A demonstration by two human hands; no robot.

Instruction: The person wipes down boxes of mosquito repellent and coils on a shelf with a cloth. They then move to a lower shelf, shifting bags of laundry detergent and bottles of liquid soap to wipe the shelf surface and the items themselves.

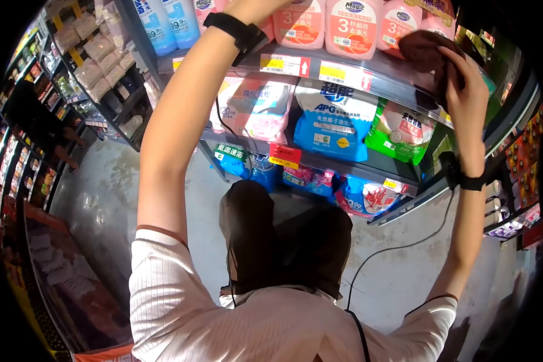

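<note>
My right hand (pixel 469 90) is closed on a dark brown cloth (pixel 428 51), which lies against the shelf edge at the right end of a row of pink detergent bottles (pixel 351 29). My left hand (pixel 256 7) reaches up to the top edge of the view, near the bottles at the left of that row. Its fingers are cut off by the frame, so what they do is hidden. Each wrist wears a black band with a thin cable.
Lower shelves hold a pink bag (pixel 256 108), a blue detergent bag (pixel 332 123), a green bag (pixel 404 133) and several bottom packs (pixel 365 196). Price tags (pixel 344 73) line the shelf edge (pixel 404 90). A person (pixel 36 120) stands in the left aisle. A bin (pixel 60 271) stands lower left.
</note>
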